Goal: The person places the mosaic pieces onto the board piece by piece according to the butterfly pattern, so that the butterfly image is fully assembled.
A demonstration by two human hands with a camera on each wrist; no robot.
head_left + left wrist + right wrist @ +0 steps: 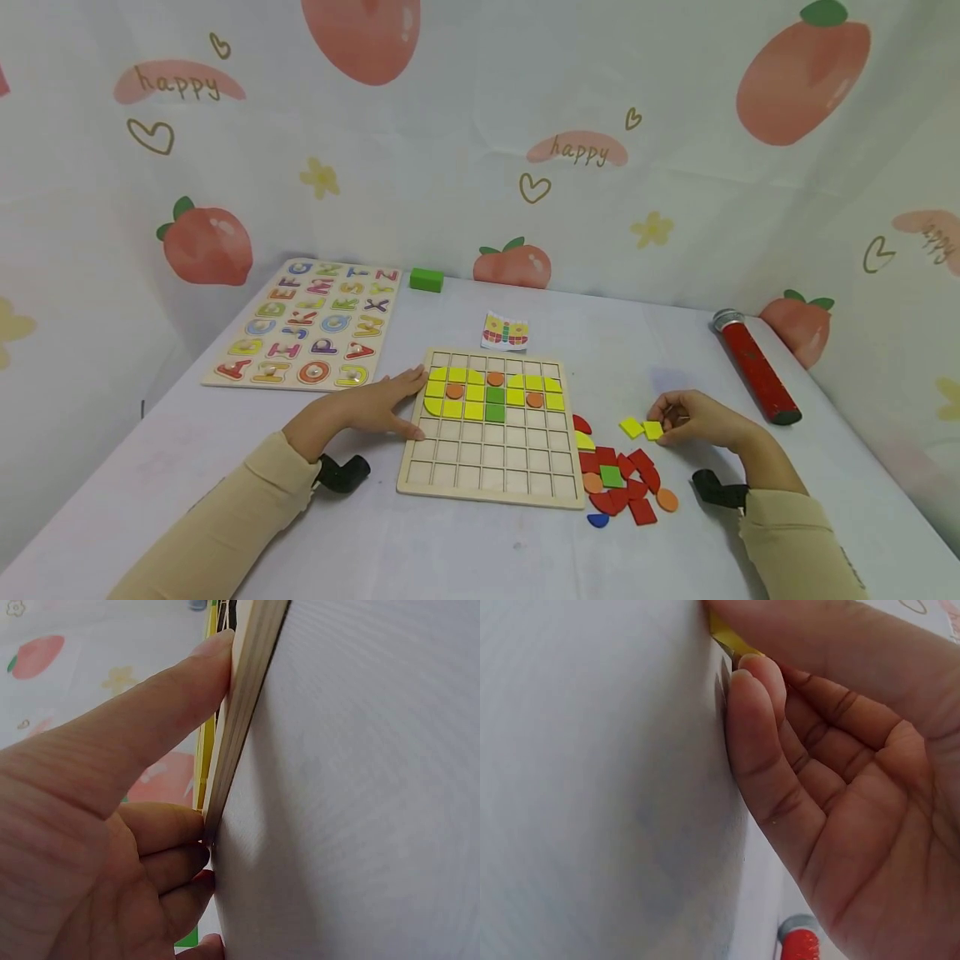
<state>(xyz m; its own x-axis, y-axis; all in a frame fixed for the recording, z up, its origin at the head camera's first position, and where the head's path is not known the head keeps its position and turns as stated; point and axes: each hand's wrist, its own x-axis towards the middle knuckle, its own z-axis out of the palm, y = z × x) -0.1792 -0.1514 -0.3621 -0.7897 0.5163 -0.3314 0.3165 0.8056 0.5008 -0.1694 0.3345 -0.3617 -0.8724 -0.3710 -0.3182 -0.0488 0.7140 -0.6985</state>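
My left hand (375, 403) rests against the left edge of a wooden grid board (480, 490), thumb and fingers spread along it. Close up, the thumb (161, 712) and fingertips meet the board's side. Yellow tiles, orange discs and two green squares (495, 403) fill cells in the board's upper half. To the right of the board, my right hand (701, 419) pinches a yellow square tile (652, 431) between thumb and fingers, low over the table. Another yellow square (632, 427) lies just left of it. In the right wrist view the pinched tile (731, 636) is partly hidden by the thumb.
Loose red, orange, green and blue pieces (643, 511) lie beside the board's right edge. A small printed picture card (505, 332) is behind the board. An alphabet board (300, 333) and a green block (427, 280) are at back left, a red microphone (759, 371) at right.
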